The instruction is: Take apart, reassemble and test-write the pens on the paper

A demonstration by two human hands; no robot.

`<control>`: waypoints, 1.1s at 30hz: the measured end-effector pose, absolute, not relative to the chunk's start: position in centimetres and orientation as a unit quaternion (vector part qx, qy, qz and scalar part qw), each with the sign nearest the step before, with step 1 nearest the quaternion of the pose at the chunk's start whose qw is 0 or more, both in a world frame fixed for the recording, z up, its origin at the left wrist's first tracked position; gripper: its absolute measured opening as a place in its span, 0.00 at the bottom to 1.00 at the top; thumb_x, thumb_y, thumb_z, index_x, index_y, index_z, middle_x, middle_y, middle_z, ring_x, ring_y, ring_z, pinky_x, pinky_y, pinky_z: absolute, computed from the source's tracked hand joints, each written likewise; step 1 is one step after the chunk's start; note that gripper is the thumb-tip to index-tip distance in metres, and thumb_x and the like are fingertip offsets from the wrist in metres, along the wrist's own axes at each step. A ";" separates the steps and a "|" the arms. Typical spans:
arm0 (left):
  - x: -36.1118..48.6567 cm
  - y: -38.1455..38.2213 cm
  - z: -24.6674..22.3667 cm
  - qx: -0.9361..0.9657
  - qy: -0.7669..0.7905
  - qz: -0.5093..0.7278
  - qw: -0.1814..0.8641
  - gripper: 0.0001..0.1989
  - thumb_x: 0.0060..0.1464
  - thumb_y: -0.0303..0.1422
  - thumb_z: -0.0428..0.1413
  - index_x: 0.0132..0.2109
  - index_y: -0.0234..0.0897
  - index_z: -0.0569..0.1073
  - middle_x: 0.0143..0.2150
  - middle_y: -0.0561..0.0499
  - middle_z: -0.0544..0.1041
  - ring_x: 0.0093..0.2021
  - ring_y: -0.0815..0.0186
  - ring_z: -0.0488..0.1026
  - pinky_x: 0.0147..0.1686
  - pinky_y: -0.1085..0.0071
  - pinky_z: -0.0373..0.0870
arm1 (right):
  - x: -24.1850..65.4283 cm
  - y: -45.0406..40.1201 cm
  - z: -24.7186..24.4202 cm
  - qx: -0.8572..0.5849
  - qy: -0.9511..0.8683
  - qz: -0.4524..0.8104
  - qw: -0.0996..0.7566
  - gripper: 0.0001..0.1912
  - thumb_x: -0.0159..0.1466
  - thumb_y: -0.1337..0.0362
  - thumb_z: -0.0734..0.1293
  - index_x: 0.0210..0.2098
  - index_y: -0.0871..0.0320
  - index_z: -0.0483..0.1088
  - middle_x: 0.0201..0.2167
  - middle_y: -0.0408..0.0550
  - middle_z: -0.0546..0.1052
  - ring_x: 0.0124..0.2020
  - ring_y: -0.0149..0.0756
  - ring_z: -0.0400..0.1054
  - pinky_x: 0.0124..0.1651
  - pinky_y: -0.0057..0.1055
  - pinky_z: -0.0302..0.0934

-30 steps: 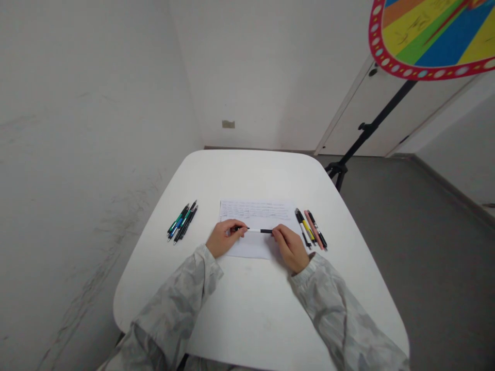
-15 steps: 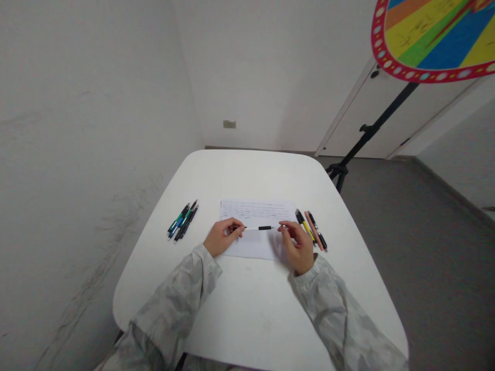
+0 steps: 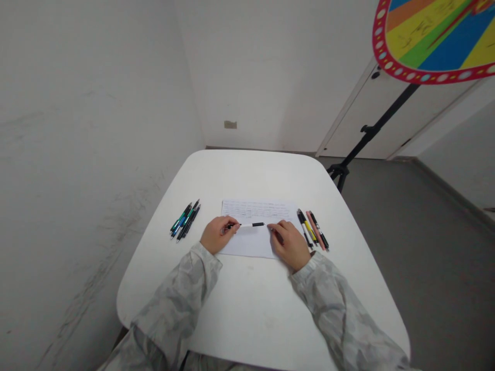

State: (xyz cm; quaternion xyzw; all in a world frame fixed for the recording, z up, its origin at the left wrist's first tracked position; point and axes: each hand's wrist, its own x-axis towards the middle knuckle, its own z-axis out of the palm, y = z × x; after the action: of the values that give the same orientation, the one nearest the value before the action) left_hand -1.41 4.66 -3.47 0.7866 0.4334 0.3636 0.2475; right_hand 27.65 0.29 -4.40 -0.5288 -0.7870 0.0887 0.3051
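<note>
At nine o'clock, taking the written sheet (image 3: 247,246) as my dial and the table's far edge as twelve, I see a bundle of slim pens (image 3: 187,221), black, green and blue, lying aslant on the white table (image 3: 255,172). Moving right, and it's the left hand (image 3: 217,234), over the sheet's nine o'clock edge, thumb and fingers closed on one end of a white-and-black pen (image 3: 251,225)! That pen lies across the dial, roughly level, its black section toward three; whether it touches the paper, I can't tell. On to the right hand (image 3: 288,245), at four o'clock, fingertips gathered narrow just beside the pen's tip. Pinching something small? From out here I can't tell. Fine work, by my reckoning: I'd want the left pinch firm so the barrel can't roll, and the right fingers lined up with the pen's length, not coming in across it. Working low over the sheet seems wise, too; a small slip would land close by. And out at three o'clock, a yellow pen (image 3: 311,231) and a pink pen (image 3: 316,231) lie side by side, just beyond the right hand.
</note>
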 end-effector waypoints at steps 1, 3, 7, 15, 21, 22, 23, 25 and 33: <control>-1.4 4.7 -3.5 0.786 0.435 0.364 0.246 0.09 0.69 0.40 0.58 0.44 0.40 0.79 0.36 0.50 0.83 0.41 0.62 0.78 0.47 0.66 0.73 | 27.6 0.3 -4.4 -0.528 -0.784 0.092 0.312 0.15 0.71 0.69 0.63 0.53 0.57 0.77 0.41 0.55 0.77 0.44 0.48 0.71 0.49 0.45 0.67; -1.4 4.7 -3.4 0.784 0.438 0.366 0.245 0.09 0.69 0.40 0.58 0.44 0.40 0.79 0.37 0.50 0.83 0.41 0.62 0.78 0.47 0.65 0.73 | 27.7 0.3 -4.3 -0.527 -0.778 0.099 0.327 0.15 0.71 0.68 0.64 0.54 0.57 0.76 0.40 0.54 0.76 0.43 0.48 0.71 0.49 0.45 0.67; -1.5 4.7 -3.4 0.785 0.437 0.365 0.245 0.10 0.69 0.40 0.58 0.45 0.40 0.80 0.38 0.49 0.83 0.42 0.61 0.78 0.48 0.65 0.73 | 27.9 0.3 -3.9 -0.527 -0.760 0.104 0.366 0.14 0.71 0.64 0.66 0.55 0.55 0.75 0.38 0.52 0.77 0.41 0.48 0.71 0.48 0.45 0.67; -1.3 4.3 -3.4 0.787 0.417 0.376 0.255 0.07 0.68 0.37 0.59 0.44 0.40 0.80 0.38 0.50 0.82 0.41 0.62 0.78 0.48 0.66 0.73 | 26.9 0.3 -2.4 -0.491 -0.735 0.147 0.444 0.08 0.74 0.60 0.67 0.44 0.52 0.79 0.35 0.49 0.79 0.36 0.42 0.72 0.45 0.43 0.65; -1.7 4.5 -2.8 0.806 0.415 0.347 0.241 0.09 0.69 0.39 0.58 0.45 0.40 0.80 0.39 0.49 0.83 0.42 0.62 0.78 0.48 0.65 0.72 | 27.1 0.4 -2.6 -0.486 -0.722 0.158 0.466 0.09 0.74 0.60 0.67 0.40 0.53 0.78 0.33 0.48 0.79 0.36 0.42 0.71 0.45 0.42 0.65; -2.0 4.6 -2.6 0.812 0.417 0.336 0.231 0.09 0.69 0.39 0.57 0.46 0.41 0.79 0.40 0.49 0.83 0.42 0.61 0.78 0.48 0.65 0.72 | 27.3 0.4 -2.7 -0.494 -0.709 0.158 0.477 0.09 0.74 0.59 0.66 0.39 0.54 0.77 0.33 0.48 0.79 0.36 0.42 0.71 0.45 0.42 0.65; -2.4 4.6 -2.4 0.819 0.420 0.324 0.220 0.09 0.69 0.39 0.57 0.47 0.41 0.79 0.41 0.49 0.84 0.43 0.61 0.78 0.48 0.64 0.72 | 27.6 0.5 -2.8 -0.505 -0.693 0.156 0.489 0.09 0.74 0.59 0.66 0.39 0.54 0.76 0.34 0.49 0.79 0.36 0.42 0.71 0.44 0.41 0.65; -3.2 4.6 -2.0 0.832 0.430 0.295 0.191 0.10 0.70 0.40 0.56 0.47 0.41 0.79 0.43 0.48 0.84 0.43 0.60 0.78 0.48 0.64 0.71 | 28.1 0.6 -2.9 -0.530 -0.663 0.149 0.507 0.10 0.73 0.58 0.66 0.38 0.54 0.75 0.34 0.48 0.79 0.35 0.41 0.70 0.42 0.41 0.65; -3.9 3.7 -1.4 0.868 0.445 0.200 0.090 0.09 0.68 0.39 0.59 0.40 0.40 0.75 0.35 0.49 0.79 0.36 0.60 0.74 0.39 0.65 0.66 | 29.2 1.0 -3.2 -0.541 -0.655 0.148 0.506 0.08 0.71 0.59 0.66 0.36 0.53 0.73 0.32 0.45 0.77 0.35 0.40 0.70 0.41 0.39 0.63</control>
State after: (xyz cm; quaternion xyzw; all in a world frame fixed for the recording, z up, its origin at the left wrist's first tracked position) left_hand -3.93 3.72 -1.39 0.8684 0.4449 0.1995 0.0904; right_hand 29.19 0.99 -3.19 -0.5414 -0.6552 0.1475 0.5058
